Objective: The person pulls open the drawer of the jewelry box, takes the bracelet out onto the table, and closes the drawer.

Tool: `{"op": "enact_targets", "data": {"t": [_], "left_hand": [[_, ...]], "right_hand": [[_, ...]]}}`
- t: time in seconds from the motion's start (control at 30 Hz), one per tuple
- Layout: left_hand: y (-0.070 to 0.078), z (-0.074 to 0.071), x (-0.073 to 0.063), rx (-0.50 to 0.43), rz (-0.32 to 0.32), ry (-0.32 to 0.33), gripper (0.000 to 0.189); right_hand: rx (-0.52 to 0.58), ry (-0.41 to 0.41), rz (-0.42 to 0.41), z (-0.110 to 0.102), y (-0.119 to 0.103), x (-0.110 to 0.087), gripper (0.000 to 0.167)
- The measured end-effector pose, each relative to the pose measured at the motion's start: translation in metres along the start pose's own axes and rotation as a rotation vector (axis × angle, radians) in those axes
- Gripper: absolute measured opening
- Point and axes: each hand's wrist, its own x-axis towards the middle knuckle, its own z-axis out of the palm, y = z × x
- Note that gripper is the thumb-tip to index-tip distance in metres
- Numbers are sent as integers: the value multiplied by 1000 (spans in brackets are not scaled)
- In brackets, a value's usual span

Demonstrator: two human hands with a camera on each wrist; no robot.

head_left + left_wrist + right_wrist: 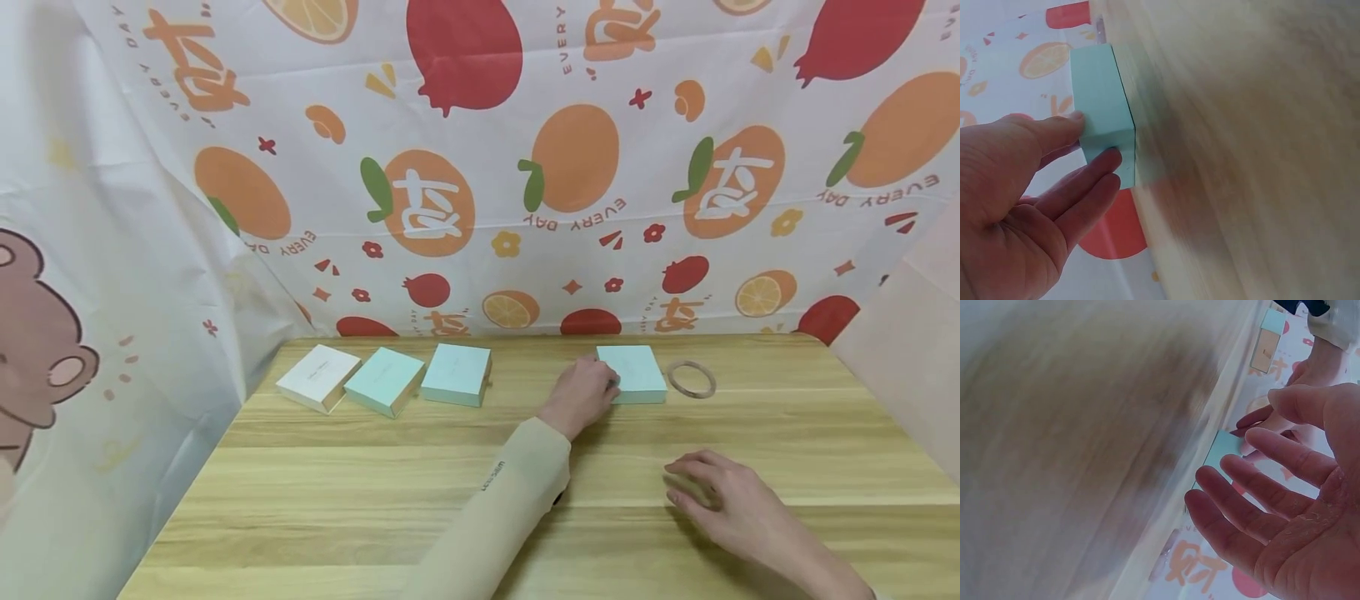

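At the left end of a flat mint-green box (637, 375), my left hand (583, 392) holds it. In the left wrist view the thumb lies at the box's (1100, 94) upper edge, with two fingertips against its end face; the index finger is partly hidden. The box lies on the table. A thin, round bangle (692, 379) lies just right of it. Nearer the front, my right hand (731, 504) hovers over the table, fingers loosely bent. Seen in the right wrist view, the right palm (1300, 550) holds nothing, and its fingers are spread apart.
A white box (318, 377), a mint box (384, 381) and another mint box (456, 374) stand in a row at the back left of the wood-grain table (315, 500). Behind hangs a fruit-printed cloth (510, 250); a bear-printed cloth (150, 333) hangs at left.
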Motion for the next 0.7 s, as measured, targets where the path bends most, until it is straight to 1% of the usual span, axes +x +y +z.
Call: {"op": "enact_targets", "data": {"t": [0.2, 0.3, 0.37, 0.43, 0.53, 0.6, 0.7], "left_hand": [[1, 2, 3, -1, 3, -1, 19], [0, 1, 2, -11, 13, -6, 19], [0, 0, -1, -33, 3, -14, 23], [-2, -2, -5, -67, -21, -27, 29], [-6, -9, -14, -85, -51, -43, 38], [-11, -16, -22, -70, -45, -48, 41], [-21, -28, -39, -17, -24, -40, 42]], "right_hand": [[21, -10, 17, -1, -1, -1, 25], [28, -19, 24, -2, -1, -1, 24], [31, -24, 26, -2, -1, -2, 23], [29, -28, 29, -3, -1, -2, 23], [23, -30, 35, -4, -2, -2, 23], [18, -30, 38, -4, -2, -2, 23], [20, -26, 42, -4, -2, -2, 23]]}}
